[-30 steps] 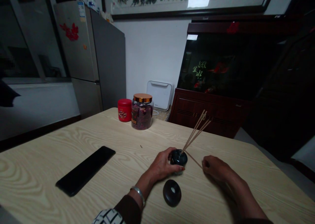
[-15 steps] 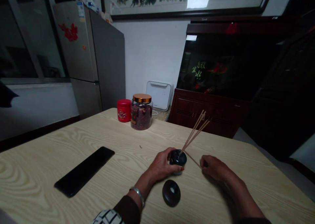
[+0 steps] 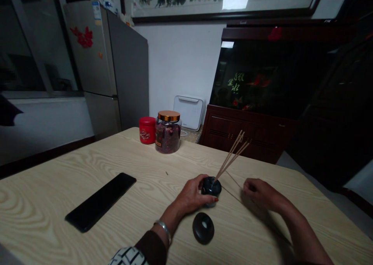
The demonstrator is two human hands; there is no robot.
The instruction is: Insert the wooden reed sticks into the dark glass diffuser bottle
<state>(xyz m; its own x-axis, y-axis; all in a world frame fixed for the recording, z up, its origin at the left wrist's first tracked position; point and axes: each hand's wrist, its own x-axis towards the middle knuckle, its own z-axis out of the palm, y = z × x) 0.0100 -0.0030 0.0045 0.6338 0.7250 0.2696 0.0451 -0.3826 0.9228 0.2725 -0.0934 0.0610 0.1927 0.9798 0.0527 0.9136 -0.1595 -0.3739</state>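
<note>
My left hand point(image 3: 195, 195) is wrapped round a small dark, glossy round jar point(image 3: 212, 186), its thumb across the front. Several thin brown sticks point(image 3: 233, 155) lean out of the jar's top to the right; whether they are diffuser reeds or incense I cannot tell. To the right, my right hand point(image 3: 258, 193) is closed in a pinch on one more thin stick point(image 3: 233, 179), which points up and left, apart from the jar's mouth. A dark rounded disc point(image 3: 203, 228) with an opening in its top lies in front of the jar.
A black phone-like slab point(image 3: 101, 201) lies at left on the wooden table point(image 3: 140, 226). Farther back stand a red canister point(image 3: 147, 130) and a jar of dried flowers point(image 3: 168, 135) with a copper-coloured lid. A tiny stick fragment point(image 3: 167, 173) lies mid-table.
My right hand has moved a little right and up, drawing the single stick's tip away from the jar. My left hand keeps its hold on the jar.
</note>
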